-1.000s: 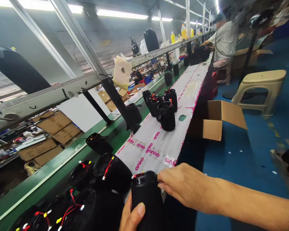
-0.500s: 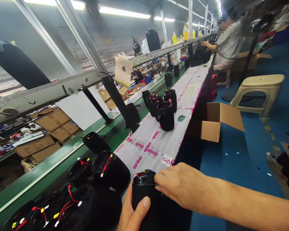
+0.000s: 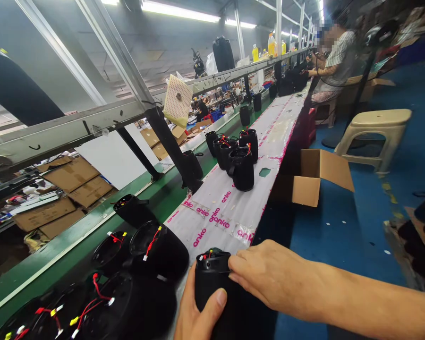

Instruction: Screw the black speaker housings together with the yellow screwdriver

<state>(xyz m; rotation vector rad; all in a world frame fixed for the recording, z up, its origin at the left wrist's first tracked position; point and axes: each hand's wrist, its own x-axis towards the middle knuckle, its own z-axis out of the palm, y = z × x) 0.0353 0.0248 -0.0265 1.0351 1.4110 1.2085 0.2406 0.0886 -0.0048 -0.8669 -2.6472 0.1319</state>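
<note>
My left hand [image 3: 201, 309] is wrapped round a black cylindrical housing [image 3: 212, 278], which stands upright at the bottom centre. Its thumb lies across the front. Inside the housing's open top, short red wires and small white and yellow connectors show. At the rim's right side, my right hand [image 3: 265, 271] is closed, fingertips pinched against the edge; what they grip is hidden. To the left, several similar black housings [image 3: 163, 250] sit close together, red wires with connectors [image 3: 152, 243] hanging from their open tops.
Further along the bench, more black housings [image 3: 242, 172] stand on a white sheet with pink lettering [image 3: 221, 208]. Beyond sits a co-worker [image 3: 335, 61]. An open cardboard box [image 3: 306, 191] and a beige stool [image 3: 378, 120] are at the right. A metal rail [image 3: 102, 125] crosses the left side.
The view has shifted slightly. My left thumb sits a little further right on the housing, while my right hand stays at its rim. The distant co-worker's arms have moved.
</note>
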